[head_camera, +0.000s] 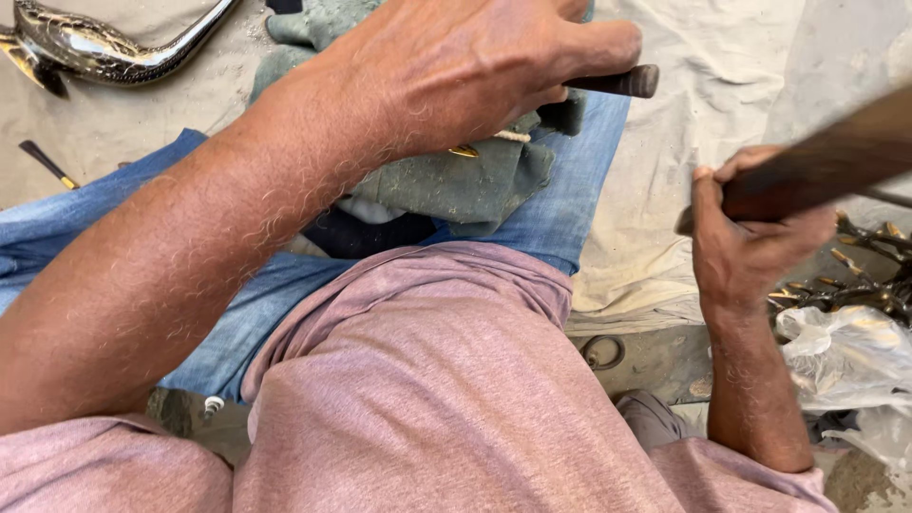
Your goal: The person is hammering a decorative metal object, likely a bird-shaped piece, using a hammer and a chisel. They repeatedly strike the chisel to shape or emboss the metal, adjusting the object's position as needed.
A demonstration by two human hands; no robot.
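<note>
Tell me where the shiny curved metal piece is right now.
In the head view the shiny curved metal piece lies at the top left on the pale cloth, beyond the left hand.

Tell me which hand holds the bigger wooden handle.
The right hand: its handle is thick and long, while the left hand grips a slim dark one.

Cloth (475,180) on lap; metal fish (104,47) far left (on floor).

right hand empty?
No. The right hand is closed around a dark wooden handle that runs up toward the right edge of the head view.
</note>
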